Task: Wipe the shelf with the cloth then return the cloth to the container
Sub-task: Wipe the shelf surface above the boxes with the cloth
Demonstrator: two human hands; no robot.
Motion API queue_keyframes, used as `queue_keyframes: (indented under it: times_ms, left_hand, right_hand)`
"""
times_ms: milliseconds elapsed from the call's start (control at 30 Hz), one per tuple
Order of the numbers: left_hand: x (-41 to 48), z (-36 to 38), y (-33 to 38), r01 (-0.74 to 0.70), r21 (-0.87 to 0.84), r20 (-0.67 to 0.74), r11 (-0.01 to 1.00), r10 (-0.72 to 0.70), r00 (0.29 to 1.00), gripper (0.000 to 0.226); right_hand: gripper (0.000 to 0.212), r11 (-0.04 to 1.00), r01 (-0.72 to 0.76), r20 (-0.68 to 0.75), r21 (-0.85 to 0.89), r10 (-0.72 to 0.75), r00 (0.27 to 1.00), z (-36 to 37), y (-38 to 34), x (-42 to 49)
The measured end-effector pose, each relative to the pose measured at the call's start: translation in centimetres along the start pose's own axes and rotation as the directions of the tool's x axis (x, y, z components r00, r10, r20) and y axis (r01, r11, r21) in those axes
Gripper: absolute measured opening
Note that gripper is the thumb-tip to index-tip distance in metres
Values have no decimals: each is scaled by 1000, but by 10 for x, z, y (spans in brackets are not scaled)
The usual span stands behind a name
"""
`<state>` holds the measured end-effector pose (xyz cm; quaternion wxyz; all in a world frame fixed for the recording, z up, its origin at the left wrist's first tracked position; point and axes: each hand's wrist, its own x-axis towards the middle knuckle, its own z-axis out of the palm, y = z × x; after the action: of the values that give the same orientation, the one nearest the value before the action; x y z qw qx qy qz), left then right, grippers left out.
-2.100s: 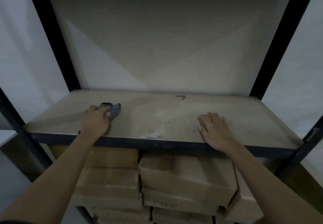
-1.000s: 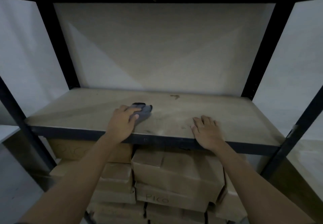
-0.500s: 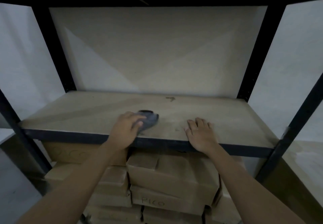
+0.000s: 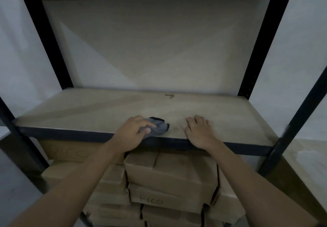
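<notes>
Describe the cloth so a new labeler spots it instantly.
Find the beige shelf board in the black rack. Near the middle of its front edge, the left hand grips a crumpled grey cloth. It's the only fabric there; the right hand beside it lies flat, empty.

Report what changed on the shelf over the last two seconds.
The left hand, gripping the cloth, slid right along the front of the shelf, from its left part to near the middle, close to the right hand. The right hand stayed flat at the front edge; the boxes below did not move.
</notes>
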<state>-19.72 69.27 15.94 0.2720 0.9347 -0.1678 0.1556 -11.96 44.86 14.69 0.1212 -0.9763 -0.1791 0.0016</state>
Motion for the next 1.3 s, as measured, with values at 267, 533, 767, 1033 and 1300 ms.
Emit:
queue_keyframes:
  times_ms: [267, 533, 767, 1033, 1300]
  left_hand:
    - [42, -18, -66, 539, 336, -235, 772, -486, 842, 39]
    - [21, 20, 2, 253, 281, -57, 926, -247, 967, 34]
    - [25, -33, -6, 237, -215, 228, 948, -187, 956, 38]
    - [8, -66, -117, 469, 225, -82, 854, -463, 883, 33]
    - [-9, -64, -133, 543, 303, -124, 783, -533, 837, 39]
  right_hand:
    - [48, 998, -7, -22, -55, 6, 1000, -9, 19, 8]
    - [47, 998, -16, -67, -55, 13, 998, -3, 18, 8]
    - [38, 995, 51, -201, 82, -34, 979, -16, -18, 5]
    - [51, 981, 56, -92, 184, -39, 995, -10, -145, 14]
    - [24, 996, 15, -16, 85, -14, 1000, -10, -152, 15]
